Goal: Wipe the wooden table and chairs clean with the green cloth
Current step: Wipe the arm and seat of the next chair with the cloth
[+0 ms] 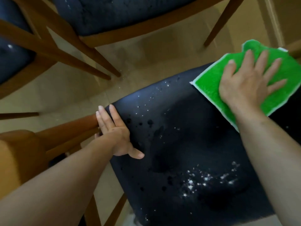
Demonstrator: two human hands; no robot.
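A chair with a dark navy seat point(179, 144) and wooden frame point(70, 128) fills the lower middle. White crumbs point(203, 178) and dark wet spots dot the seat. The green cloth point(210, 80) lies flat on the seat's far right corner. My right hand point(247, 82) presses down on the cloth with fingers spread. My left hand point(115, 132) rests on the seat's left edge beside the wooden frame, fingers straight and thumb out on the cushion.
Two more wooden chairs with navy seats stand ahead: one at top centre point(122, 15) and one at far left point(13, 59), their legs angled onto the beige tiled floor point(146, 54). Crumbs lie on the floor near the legs.
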